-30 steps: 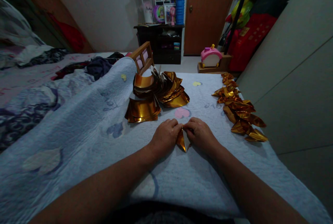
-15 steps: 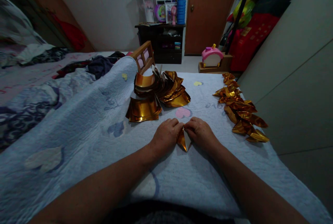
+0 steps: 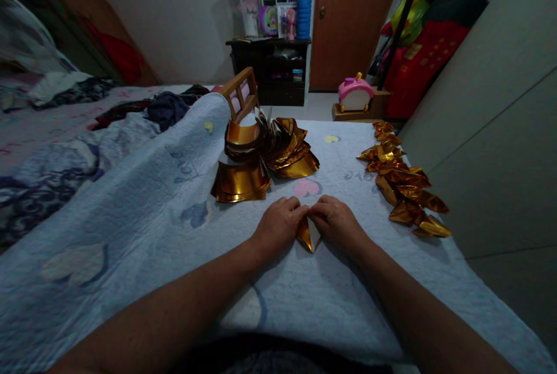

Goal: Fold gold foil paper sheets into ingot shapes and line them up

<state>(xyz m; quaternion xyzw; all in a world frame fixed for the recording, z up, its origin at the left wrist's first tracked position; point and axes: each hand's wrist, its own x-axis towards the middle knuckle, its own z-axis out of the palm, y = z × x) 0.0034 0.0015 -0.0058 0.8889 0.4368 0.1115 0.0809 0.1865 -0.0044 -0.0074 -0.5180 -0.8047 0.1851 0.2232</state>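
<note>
Both hands pinch one partly folded sheet of gold foil paper [image 3: 306, 236], low over the quilt. My left hand [image 3: 281, 223] has its fingers closed on the left side near the top edge. Opposite it, my right hand [image 3: 337, 221] grips the upper right, thumb and fingertips close to the left ones. The sheet's lower end comes to a point facing me, gold on the left and pale on the right; its upper part is hidden by my fingers. Beyond my hands stand fanned stacks of gold foil sheets [image 3: 243, 182]. Over to the right lies a row of folded gold foil pieces [image 3: 404, 180].
A pale blue quilt [image 3: 152, 258] with heart patterns covers the surface. Behind the stacks is a wooden chair back [image 3: 239, 95]. A pink toy case [image 3: 355, 94] stands near the door [image 3: 352, 26]. A pale cabinet [image 3: 491, 148] borders the right side.
Hardly anything differs. My fingertips have shifted very slightly at the top of the foil sheet, still pinching it; the stacks and folded pieces stay in place.
</note>
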